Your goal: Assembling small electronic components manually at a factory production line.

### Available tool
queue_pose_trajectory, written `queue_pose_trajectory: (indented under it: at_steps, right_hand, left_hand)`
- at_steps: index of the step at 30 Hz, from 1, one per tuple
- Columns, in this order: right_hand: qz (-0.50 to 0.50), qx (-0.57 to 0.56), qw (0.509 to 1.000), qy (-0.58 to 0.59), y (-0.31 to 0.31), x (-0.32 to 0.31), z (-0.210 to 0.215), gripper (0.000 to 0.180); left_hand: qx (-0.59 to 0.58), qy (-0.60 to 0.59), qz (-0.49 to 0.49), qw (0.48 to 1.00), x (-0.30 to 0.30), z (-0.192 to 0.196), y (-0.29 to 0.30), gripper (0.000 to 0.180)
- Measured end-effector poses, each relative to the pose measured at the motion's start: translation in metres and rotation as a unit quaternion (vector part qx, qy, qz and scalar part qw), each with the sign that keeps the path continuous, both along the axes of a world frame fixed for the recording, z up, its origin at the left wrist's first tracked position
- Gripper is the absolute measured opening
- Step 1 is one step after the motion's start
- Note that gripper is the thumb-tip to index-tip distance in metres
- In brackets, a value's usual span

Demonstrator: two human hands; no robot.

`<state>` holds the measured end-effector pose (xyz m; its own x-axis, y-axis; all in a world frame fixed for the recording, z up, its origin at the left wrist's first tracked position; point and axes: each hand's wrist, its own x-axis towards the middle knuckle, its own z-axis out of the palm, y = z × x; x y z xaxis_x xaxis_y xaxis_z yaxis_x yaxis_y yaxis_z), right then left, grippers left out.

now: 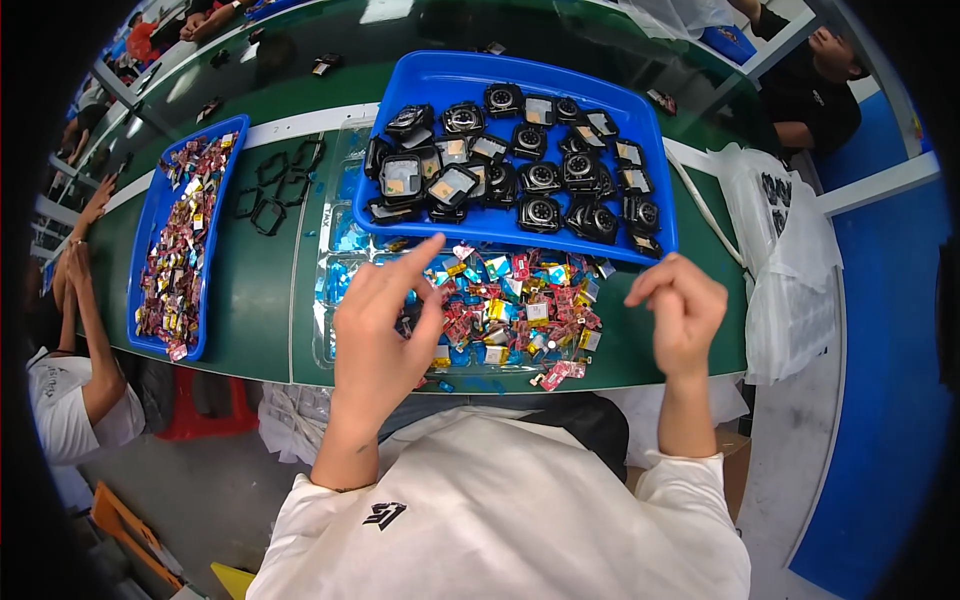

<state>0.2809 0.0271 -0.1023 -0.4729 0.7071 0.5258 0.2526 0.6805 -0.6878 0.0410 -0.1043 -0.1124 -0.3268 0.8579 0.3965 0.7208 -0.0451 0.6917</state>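
The left hand (385, 315) is raised over the left part of a pile of small circuit parts (520, 310), and its index finger points forward, with the tip just beside the near edge of a large blue tray (440, 80). The thumb stands well apart from this finger, so the hand is open, and I see nothing held in it. The right hand (685, 310) is raised near the near right corner of the same tray. Its fingers are bent inward toward the thumb; I cannot tell if some small thing is between them.

The blue tray contains many black smartwatch cases (540, 213); some show the round sensor back, others lie with the inside open. The pile, of red, yellow, silver and blue pieces, lies between the tray and the person, mostly over a clear plastic sheet (330, 250) on the green table (255, 330).

To the left are several black frames (270, 201), and beyond them a narrow blue tray (238, 130) filled with similar parts. Near it, a co-worker's forearms (90, 300) come in. On the right, white plastic wrapping (780, 280) hangs over the table end.
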Motion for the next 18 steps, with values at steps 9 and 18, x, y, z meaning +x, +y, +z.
queue_pose_trajectory:
  at_steps: [9,18]
  right_hand:
    - [0.122,0.084,0.985,0.085,-0.06,-0.08,-0.004,0.034]
    - [0.071,0.14,0.983,0.099,-0.063,-0.086,-0.013,0.038]
  left_hand:
    - [0.065,-0.46,-0.086,0.881,0.012,0.012,-0.015,0.022]
    - [0.103,-0.479,-0.102,0.866,0.024,0.011,-0.021,0.027]
